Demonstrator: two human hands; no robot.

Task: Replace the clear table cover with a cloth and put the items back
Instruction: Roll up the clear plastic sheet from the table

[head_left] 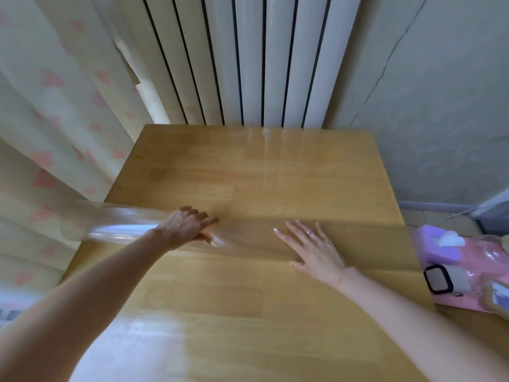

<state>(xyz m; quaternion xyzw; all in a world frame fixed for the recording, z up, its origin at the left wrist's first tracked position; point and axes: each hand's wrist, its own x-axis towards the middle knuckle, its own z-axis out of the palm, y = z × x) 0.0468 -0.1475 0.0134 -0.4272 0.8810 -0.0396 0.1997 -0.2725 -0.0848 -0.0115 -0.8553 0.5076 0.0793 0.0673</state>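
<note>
A wooden table (248,312) fills the middle of the view. The clear table cover (115,226) is partly rolled into a glossy tube that lies across the table and sticks out past its left edge. My left hand (187,227) rests on top of the roll, fingers curled over it and thumb beneath. My right hand (314,249), with a ring on one finger, lies flat with its fingers spread on the still-flat part of the cover to the right of the roll. No cloth is in view.
A white ribbed radiator (264,59) stands behind the table. A curtain with pink hearts (49,119) hangs at the left. At the right edge lie a purple tissue box (440,244), a black-framed square case (438,278) and other small items on a pink surface.
</note>
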